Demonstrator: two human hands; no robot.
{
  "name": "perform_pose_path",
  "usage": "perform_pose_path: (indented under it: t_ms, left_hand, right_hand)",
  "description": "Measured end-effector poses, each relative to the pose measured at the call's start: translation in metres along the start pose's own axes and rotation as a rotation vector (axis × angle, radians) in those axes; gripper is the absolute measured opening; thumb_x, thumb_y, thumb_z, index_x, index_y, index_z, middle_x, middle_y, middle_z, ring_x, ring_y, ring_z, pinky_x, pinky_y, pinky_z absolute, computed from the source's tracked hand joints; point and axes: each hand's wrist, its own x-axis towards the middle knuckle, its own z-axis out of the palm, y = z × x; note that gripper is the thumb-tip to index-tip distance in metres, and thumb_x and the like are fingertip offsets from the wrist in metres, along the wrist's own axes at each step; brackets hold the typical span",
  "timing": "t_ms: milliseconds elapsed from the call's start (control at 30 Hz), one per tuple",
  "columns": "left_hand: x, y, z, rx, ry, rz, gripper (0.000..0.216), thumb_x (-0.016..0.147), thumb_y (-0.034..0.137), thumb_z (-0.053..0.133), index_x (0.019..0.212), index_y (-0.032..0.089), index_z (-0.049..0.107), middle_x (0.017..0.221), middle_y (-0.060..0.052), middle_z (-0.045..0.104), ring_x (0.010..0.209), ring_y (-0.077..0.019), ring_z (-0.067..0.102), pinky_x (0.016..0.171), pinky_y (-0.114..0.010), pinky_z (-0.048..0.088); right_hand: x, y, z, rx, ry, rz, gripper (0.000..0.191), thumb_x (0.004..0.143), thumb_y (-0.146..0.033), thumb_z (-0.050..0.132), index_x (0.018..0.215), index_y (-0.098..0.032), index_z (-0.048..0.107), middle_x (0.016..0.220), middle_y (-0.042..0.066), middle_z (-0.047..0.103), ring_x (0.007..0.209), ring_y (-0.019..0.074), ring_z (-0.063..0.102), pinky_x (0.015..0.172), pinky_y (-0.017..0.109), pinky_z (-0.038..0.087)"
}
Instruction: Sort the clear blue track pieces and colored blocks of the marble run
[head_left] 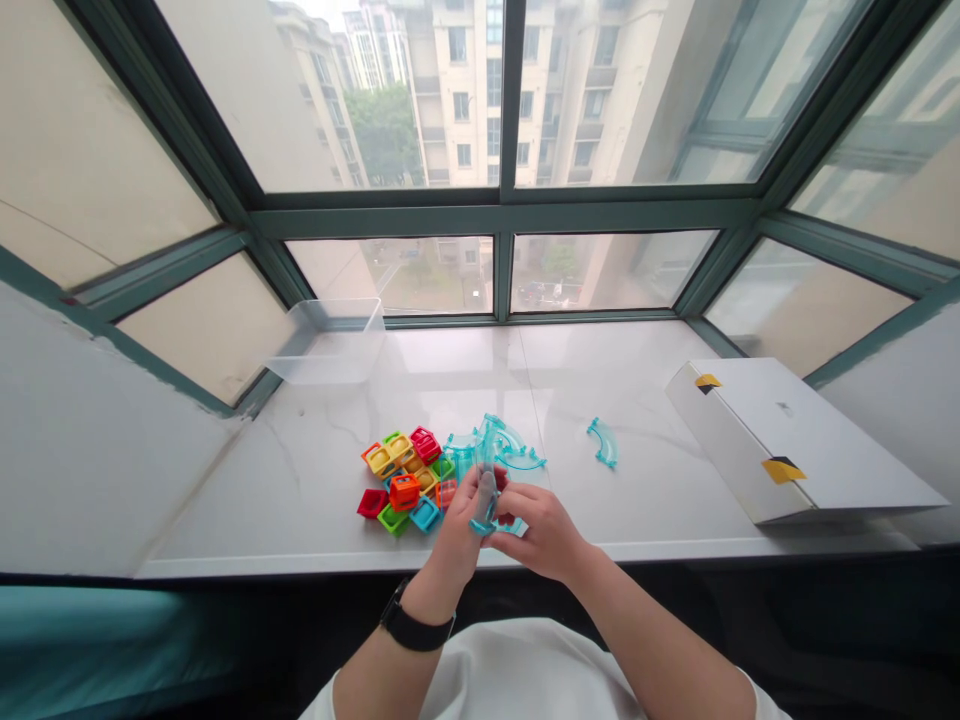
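My left hand point(459, 530) and my right hand point(544, 530) meet over the front edge of the marble sill, both closed on a clear teal tube piece point(486, 492) held upright between them. A small red piece peeks out under my right fingers. Just beyond my hands lies a heap of clear teal curved track pieces point(495, 445). To its left sits a cluster of several coloured square tiles point(405, 478) in red, orange, yellow, green and blue. One teal curved piece point(603, 441) lies alone to the right. I wear a black watch on my left wrist.
A clear plastic tub point(330, 342) stands at the back left of the white sill point(645, 500). A white cardboard box point(787, 440) with yellow-black tape lies at the right. Large windows with dark frames surround the sill. A teal cushion edge shows at the lower left.
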Motion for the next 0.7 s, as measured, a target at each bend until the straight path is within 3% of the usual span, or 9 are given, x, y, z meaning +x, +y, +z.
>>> perform_pose_path:
  t_ms: [200,367,500,700]
  left_hand:
    - [0.005,0.003,-0.005,0.082,0.139,0.163,0.039,0.088,0.056,0.076,0.092,0.02,0.063,0.081,0.001,0.061,0.072,-0.0132,0.056,0.068,-0.024,0.048]
    - [0.009,0.005,-0.011,0.123,0.184,0.247,0.036,0.083,0.049,0.083,0.089,0.019,0.065,0.079,0.001,0.062,0.076,-0.0139,0.058,0.074,-0.025,0.049]
    - [0.011,0.005,-0.012,0.084,0.226,0.224,0.039,0.08,0.051,0.085,0.084,0.019,0.064,0.069,0.005,0.055,0.062,-0.0098,0.05,0.06,-0.021,0.044]
    - [0.017,0.017,-0.018,-0.183,0.278,0.159,0.043,0.084,0.059,0.079,0.08,0.018,0.064,0.055,0.009,0.04,0.047,-0.0065,0.035,0.046,-0.018,0.033]
  right_hand:
    - [0.0,-0.002,-0.007,0.002,-0.005,0.053,0.029,0.091,-0.05,0.073,0.09,-0.023,0.064,0.079,0.002,0.063,0.07,0.0169,0.057,0.067,0.029,0.049]
    - [0.0,-0.003,-0.008,0.048,0.022,0.15,0.026,0.102,-0.046,0.058,0.107,-0.022,0.065,0.087,0.004,0.069,0.076,0.017,0.063,0.072,0.028,0.052]
    - [0.0,-0.001,-0.006,-0.003,0.035,0.18,0.026,0.107,-0.041,0.049,0.1,-0.022,0.066,0.08,0.002,0.067,0.069,0.0155,0.06,0.068,0.027,0.049]
    - [-0.004,0.001,-0.002,-0.083,0.005,0.124,0.021,0.104,-0.036,0.053,0.096,-0.022,0.067,0.076,0.002,0.066,0.064,0.0147,0.056,0.063,0.026,0.045]
